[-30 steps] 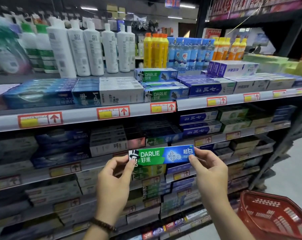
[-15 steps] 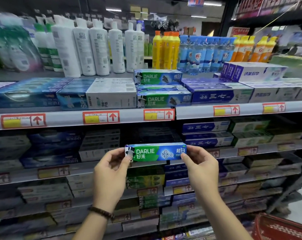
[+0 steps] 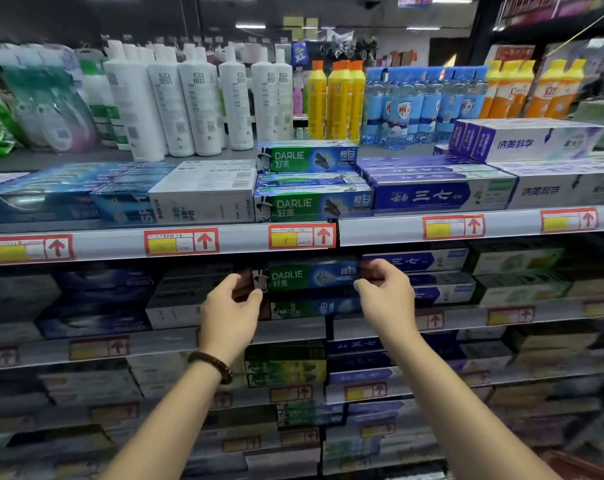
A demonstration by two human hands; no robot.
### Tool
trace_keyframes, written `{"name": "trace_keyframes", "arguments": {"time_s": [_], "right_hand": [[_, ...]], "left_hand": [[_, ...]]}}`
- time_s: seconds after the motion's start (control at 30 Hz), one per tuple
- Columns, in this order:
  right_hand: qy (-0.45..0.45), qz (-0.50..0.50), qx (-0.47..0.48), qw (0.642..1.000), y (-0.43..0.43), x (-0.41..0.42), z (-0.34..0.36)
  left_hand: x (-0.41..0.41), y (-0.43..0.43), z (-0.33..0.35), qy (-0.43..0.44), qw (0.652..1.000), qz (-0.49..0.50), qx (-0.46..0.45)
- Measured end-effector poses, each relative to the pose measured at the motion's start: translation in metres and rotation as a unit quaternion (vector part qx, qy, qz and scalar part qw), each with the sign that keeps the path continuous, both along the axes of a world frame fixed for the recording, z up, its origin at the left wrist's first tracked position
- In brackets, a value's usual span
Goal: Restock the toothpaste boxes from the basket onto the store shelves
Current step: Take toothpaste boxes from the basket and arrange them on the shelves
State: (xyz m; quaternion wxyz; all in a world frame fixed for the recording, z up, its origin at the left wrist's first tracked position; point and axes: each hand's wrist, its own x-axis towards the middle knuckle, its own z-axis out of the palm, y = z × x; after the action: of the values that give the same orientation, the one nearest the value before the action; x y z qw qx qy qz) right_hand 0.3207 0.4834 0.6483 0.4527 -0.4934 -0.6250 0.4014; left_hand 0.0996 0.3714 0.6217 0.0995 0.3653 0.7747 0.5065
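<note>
Toothpaste box (image 3: 307, 278), slim rectangular green-blue carton, level; my left hand (image 3: 229, 315) pinches its 9 o'clock end, my right hand (image 3: 388, 294) its 3 o'clock end.

Both forearms were extended forward; the toothpaste box (image 3: 307, 278) was pinched at its ends by left hand (image 3: 229, 308) and right hand (image 3: 385, 296).

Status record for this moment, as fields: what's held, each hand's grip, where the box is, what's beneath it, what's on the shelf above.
held item: Darlie toothpaste box, level, label facing out
left hand: pinches the box's left end
right hand: pinches its right end
location: inside the second shelf, under the top ledge
beneath: another Darlie box; contact unclear
shelf above: stacked Darlie boxes
release: not yet
</note>
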Motion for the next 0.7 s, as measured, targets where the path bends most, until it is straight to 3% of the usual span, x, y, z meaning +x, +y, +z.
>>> {"name": "trace_keyframes", "arguments": {"time_s": [0.43,0.7], "right_hand": [[-0.198,0.039,-0.051,0.978,0.041,-0.001,0.023],[-0.228,0.075,-0.104,0.965,0.052,0.003,0.026]], "left_hand": [[-0.001,0.034,0.028,0.06,0.992,0.005,-0.115],[-0.003,0.047,0.029,0.073,0.978,-0.035,-0.191]]}}
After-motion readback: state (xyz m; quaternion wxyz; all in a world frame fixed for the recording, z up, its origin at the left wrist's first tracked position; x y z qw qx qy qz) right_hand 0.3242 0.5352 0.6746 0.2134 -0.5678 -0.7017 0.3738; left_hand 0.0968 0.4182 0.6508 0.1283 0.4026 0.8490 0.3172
